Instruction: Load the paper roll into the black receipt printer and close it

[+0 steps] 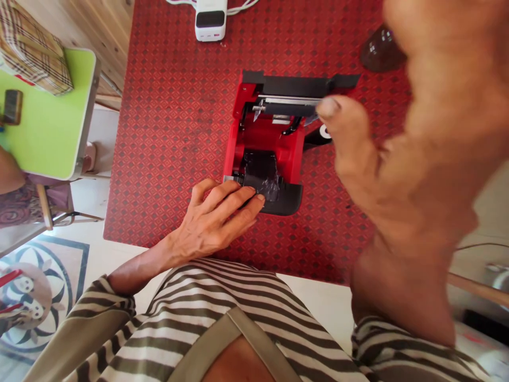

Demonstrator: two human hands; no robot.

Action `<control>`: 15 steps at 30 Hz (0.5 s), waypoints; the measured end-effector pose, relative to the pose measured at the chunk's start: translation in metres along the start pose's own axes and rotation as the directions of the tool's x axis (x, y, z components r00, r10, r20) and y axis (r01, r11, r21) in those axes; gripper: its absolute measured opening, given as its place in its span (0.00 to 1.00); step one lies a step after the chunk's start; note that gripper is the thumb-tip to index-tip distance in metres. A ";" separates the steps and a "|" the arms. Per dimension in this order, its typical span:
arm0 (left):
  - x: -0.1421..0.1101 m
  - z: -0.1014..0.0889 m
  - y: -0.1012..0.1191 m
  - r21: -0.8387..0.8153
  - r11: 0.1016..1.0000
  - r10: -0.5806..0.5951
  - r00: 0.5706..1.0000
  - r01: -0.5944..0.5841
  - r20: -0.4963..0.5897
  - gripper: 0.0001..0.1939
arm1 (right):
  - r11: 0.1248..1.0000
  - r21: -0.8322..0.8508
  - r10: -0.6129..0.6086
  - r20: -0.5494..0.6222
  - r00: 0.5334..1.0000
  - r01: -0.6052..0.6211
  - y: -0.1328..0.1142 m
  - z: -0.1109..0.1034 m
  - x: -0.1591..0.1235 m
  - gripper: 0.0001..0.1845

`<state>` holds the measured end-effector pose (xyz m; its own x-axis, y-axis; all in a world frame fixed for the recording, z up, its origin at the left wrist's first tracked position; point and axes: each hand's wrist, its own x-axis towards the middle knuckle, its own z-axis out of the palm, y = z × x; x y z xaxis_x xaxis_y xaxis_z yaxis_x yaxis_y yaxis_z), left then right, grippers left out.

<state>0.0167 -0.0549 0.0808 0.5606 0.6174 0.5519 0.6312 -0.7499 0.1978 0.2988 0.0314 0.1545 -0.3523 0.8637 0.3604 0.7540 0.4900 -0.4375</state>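
Observation:
A red and black machine [274, 143] with its cover off lies on a red patterned tablecloth [175, 132]. My left hand [214, 217] rests at its near left corner, fingers stretched and pressed on a black part wrapped in clear film [264, 178]. My right hand [382, 138] is raised close to the camera and blurred. Its thumb points toward the black bar [294, 103] at the machine's far end. Its other fingers are out of sight, and nothing shows in it.
A white device [210, 18] with cables sits at the table's far edge. A dark rounded object [379, 50] lies at the far right. To the left stands a green side table [47, 122] with a plaid bag [32, 48]. A patterned floor shows below it.

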 end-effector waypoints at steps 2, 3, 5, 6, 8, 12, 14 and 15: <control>-0.001 0.001 0.000 -0.012 1.000 -0.001 1.000 0.001 -0.004 0.17 | 0.989 -0.144 0.024 -0.020 1.000 -0.027 -0.002 0.008 0.020 0.46; -0.001 0.002 0.000 -0.016 1.000 -0.003 1.000 0.003 -0.006 0.18 | 0.982 -0.185 0.043 -0.016 0.999 -0.045 -0.004 0.011 0.026 0.44; -0.002 0.003 -0.001 -0.020 1.000 -0.007 1.000 0.007 -0.004 0.18 | 0.981 -0.184 0.074 0.043 0.996 -0.065 -0.010 0.013 0.029 0.38; -0.002 0.003 -0.001 -0.021 1.000 -0.010 1.000 0.010 0.004 0.18 | 0.981 -0.179 0.078 0.053 0.996 -0.068 -0.012 0.013 0.026 0.36; -0.001 0.003 -0.001 -0.025 1.000 -0.012 1.000 0.013 0.016 0.18 | 0.984 -0.161 0.086 0.061 0.994 -0.075 -0.017 0.010 0.014 0.33; 0.004 0.001 0.000 -0.027 1.000 -0.003 1.000 0.003 0.007 0.14 | 0.996 -0.087 0.009 0.054 0.999 -0.004 -0.022 0.011 -0.018 0.22; 0.006 0.001 0.001 -0.019 1.000 0.000 1.000 0.000 0.006 0.12 | 0.995 -0.070 -0.074 0.029 0.997 0.076 -0.022 0.015 -0.029 0.17; 0.007 0.001 0.002 -0.015 1.000 0.001 1.000 -0.001 0.007 0.12 | 0.992 -0.060 -0.106 0.026 0.994 0.107 -0.022 0.017 -0.034 0.16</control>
<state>0.0220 -0.0515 0.0846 0.5653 0.6180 0.5464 0.6222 -0.7543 0.2094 0.2848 -0.0065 0.1382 -0.4443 0.8098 0.3830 0.7437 0.5718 -0.3463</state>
